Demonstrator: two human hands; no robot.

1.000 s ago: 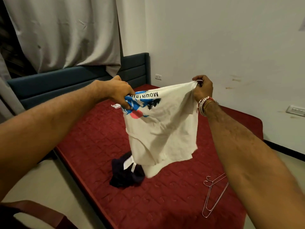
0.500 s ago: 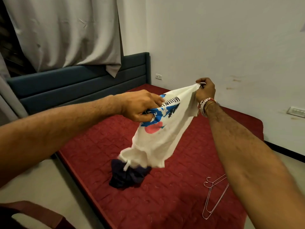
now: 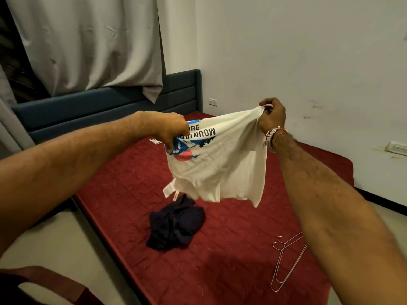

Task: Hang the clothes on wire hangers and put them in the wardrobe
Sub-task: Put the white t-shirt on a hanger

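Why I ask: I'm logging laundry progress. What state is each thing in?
White T-shirt: held up, stretched out, not on a hanger.
Left grip: clutches its printed edge.
Right grip: pinches its other corner.
Dark garment: crumpled on the bed.
Wire hangers: lying on the bed, unused.

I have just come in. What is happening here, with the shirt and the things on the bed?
A person is holding a white T-shirt up over a red mattress. The left hand grips it at the printed part, and the right hand pinches the opposite edge, so the cloth is spread between them. A dark garment lies crumpled on the mattress below. Wire hangers lie on the mattress beside the right arm, untouched. The shirt is not yet on a hanger.
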